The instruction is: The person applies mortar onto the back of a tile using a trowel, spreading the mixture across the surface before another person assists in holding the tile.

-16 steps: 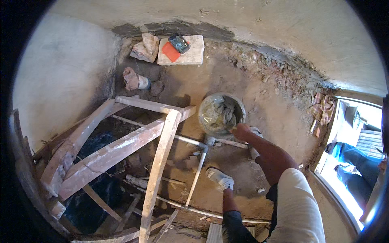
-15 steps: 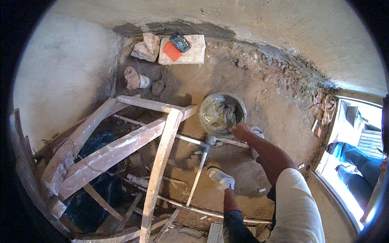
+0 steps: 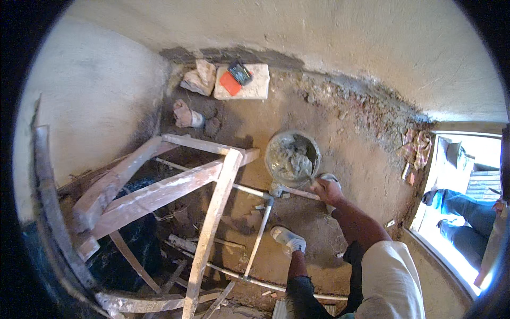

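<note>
A round bucket (image 3: 269, 169) stands on the dirt floor near the middle of the view, holding wet grey-brown mortar (image 3: 291, 158). My right hand (image 3: 327, 190) is closed just outside the bucket's near right rim. What its fingers grip is mostly hidden; a thin greyish piece shows between the hand and the rim. My right arm reaches up from the lower right in a pale sleeve. My left hand does not appear. Below the bucket, one foot in a light shoe (image 3: 287, 237) is on the ground, with another shoe partly behind my right hand.
A timber frame (image 3: 212, 228) fills the left side, over pipes (image 3: 259, 234) and a dark sheet (image 3: 143, 255). At the back lie a pale block (image 3: 255, 87) with an orange item (image 3: 230, 84) and a dark box (image 3: 240, 73). By the doorway at right are a checked cloth (image 3: 416, 147) and a seated person's legs (image 3: 467, 212).
My right hand has drawn back from the bucket's rim toward the lower right. The whole view has tilted slightly, so the surroundings sit a little lower.
</note>
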Tool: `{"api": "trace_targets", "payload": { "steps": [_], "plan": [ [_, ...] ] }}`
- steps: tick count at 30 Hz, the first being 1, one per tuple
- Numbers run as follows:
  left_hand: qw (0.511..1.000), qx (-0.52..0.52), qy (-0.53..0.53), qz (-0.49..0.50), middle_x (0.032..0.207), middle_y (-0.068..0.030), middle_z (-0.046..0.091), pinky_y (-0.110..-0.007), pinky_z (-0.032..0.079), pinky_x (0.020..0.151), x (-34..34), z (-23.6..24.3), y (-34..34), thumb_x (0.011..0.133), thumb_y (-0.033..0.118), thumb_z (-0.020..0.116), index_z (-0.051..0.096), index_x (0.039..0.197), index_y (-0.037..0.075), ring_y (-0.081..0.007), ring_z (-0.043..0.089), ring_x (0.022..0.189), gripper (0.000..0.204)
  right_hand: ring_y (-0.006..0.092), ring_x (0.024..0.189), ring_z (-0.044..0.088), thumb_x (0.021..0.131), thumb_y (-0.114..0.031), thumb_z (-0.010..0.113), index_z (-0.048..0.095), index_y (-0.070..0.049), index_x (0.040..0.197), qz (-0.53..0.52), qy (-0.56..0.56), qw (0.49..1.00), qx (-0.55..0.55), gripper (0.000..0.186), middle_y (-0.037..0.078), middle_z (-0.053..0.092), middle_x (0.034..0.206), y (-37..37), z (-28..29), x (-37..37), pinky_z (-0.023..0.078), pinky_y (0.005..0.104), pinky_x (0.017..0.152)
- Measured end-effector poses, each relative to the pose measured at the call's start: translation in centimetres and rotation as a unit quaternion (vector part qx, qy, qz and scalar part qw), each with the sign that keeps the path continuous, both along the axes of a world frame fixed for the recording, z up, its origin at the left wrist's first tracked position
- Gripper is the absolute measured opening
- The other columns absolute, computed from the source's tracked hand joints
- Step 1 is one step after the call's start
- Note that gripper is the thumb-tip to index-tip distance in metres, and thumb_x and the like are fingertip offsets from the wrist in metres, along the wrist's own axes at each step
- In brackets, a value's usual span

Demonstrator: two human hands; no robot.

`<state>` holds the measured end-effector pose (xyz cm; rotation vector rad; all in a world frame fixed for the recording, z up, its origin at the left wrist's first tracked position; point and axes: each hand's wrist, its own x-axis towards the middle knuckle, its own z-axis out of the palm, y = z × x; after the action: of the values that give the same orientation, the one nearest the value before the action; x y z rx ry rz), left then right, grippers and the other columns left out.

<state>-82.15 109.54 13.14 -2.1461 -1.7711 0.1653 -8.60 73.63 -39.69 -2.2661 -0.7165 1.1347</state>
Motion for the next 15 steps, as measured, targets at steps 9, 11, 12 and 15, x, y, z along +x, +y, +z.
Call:
{"api": "trace_targets", "payload": {
  "steps": [9,11,12,15],
  "plan": [
    [0.945,0.095,-0.309,0.055,0.138,-0.0253,0.045,-0.043,0.026,0.112,3.4,-6.1,0.5,0.096,0.024,0.048,0.051,0.126,-0.006,-0.0362,0.037,0.133,0.043,0.0236,0.066,0.06,0.09,-0.034,0.062,0.061,0.0,0.095,-0.011,-0.222,0.961,0.162,0.034,0.013,0.062,0.073,-4.0,23.5,-0.7,0.048,0.0379,0.063],
    [0.953,0.17,-0.245,0.049,0.136,-0.0258,0.047,-0.044,0.025,0.112,3.5,-4.8,-1.5,0.094,0.023,0.05,0.056,0.121,-0.005,-0.0381,0.036,0.134,0.039,0.0198,0.07,0.06,0.089,-0.029,0.062,0.061,0.001,0.092,-0.016,-0.015,0.995,0.093,0.03,0.009,0.062,0.074,-1.2,35.8,-1.4,0.048,0.0362,0.064],
    [0.959,0.161,-0.231,0.041,0.134,-0.0259,0.049,-0.044,0.026,0.112,3.9,-4.3,-1.7,0.092,0.022,0.052,0.057,0.118,-0.005,-0.0388,0.037,0.133,0.038,0.0155,0.064,0.055,0.089,-0.027,0.062,0.06,0.0,0.089,-0.018,-0.016,0.994,0.111,0.028,0.006,0.058,0.07,-0.8,40.4,-1.8,0.046,0.0327,0.059],
    [0.947,0.205,-0.241,0.056,0.126,-0.0259,0.055,-0.045,0.031,0.109,7.5,-3.4,-2.2,0.089,0.02,0.054,0.062,0.11,-0.005,-0.0401,0.045,0.126,0.033,0.009,0.055,0.046,0.089,-0.026,0.062,0.059,-0.002,0.084,-0.068,0.02,0.987,0.145,0.025,-0.001,0.051,0.064,1.6,51.1,-3.4,0.039,0.0271,0.05]
  ]
}}
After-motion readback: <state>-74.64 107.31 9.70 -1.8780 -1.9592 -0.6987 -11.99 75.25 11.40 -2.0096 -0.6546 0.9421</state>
